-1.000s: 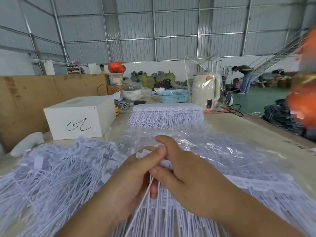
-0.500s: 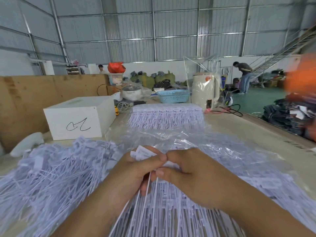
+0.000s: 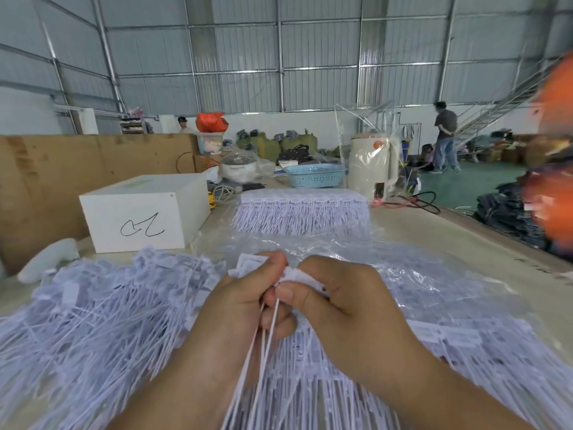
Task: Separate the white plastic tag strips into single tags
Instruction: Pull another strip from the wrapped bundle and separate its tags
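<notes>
My left hand (image 3: 238, 308) and my right hand (image 3: 341, 302) meet at the middle of the table, both pinching the head end of a white tag strip (image 3: 297, 276). Thin white tails (image 3: 263, 342) hang down between my palms toward me. A loose heap of single tags (image 3: 93, 308) lies to the left. More joined strips lie under clear plastic wrap (image 3: 449, 305) on the right. A neat stack of tag strips (image 3: 302, 209) sits further back on the table.
A white box with a black scribble (image 3: 145, 212) stands at the back left before a cardboard wall (image 3: 46, 181). A blue basket (image 3: 314, 175), a cream kettle in a plastic bag (image 3: 372, 162) and a black cable (image 3: 424, 203) lie behind. A blurred orange shape (image 3: 555, 169) fills the right edge.
My hands have drawn slightly apart at the fingertips, and the tag head under my left thumb stands further clear of the strip. The blurred orange shape at the right shifted.
</notes>
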{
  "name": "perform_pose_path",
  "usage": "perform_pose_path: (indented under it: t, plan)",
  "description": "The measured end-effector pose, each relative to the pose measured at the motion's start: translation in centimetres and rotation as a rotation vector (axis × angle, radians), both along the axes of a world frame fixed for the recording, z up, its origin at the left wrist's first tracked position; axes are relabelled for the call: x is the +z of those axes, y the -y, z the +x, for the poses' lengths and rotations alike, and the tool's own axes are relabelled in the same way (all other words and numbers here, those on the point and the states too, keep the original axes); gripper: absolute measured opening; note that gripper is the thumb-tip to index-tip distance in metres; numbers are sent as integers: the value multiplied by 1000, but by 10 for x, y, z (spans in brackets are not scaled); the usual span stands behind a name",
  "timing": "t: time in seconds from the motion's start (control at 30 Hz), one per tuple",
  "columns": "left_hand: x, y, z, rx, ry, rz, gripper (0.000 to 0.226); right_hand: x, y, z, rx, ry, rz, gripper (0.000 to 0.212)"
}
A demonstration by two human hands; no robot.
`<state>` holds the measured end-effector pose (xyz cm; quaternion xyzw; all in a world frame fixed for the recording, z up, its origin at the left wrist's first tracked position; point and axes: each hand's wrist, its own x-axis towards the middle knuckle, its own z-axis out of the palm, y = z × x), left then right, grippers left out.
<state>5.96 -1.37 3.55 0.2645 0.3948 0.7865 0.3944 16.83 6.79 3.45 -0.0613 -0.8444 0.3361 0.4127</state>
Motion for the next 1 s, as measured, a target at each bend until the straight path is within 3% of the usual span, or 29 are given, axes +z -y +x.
perform_pose_path:
  t: [0.07,0.17,0.3,0.33,0.37,0.43,0.53,0.83,1.0]
  plan:
    - [0,-1,-4,46,128,-16,22,2,-3,2,-107,-88,17,37]
    - [0,-1,-12,147,101,-74,24,9,-10,8,-105,-158,-118,37]
    - [-5,-3,-5,101,-76,-119,32,4,-7,9,92,86,-93,20]
    - [-6,-3,-1,64,-127,-122,36,2,-5,8,93,152,-29,20]
    - [-7,-3,2,19,-153,-105,37,0,-3,6,83,199,29,34]
    - [-6,0,2,-68,-174,-62,30,0,-2,6,118,229,18,54]
    - [-6,1,-3,-105,-268,-59,25,0,-2,7,160,251,-30,61]
    - [-4,3,-5,5,-501,-137,25,-3,-7,4,8,331,72,73]
    - [1,5,2,72,-537,-146,15,-3,-13,5,-43,411,61,67]
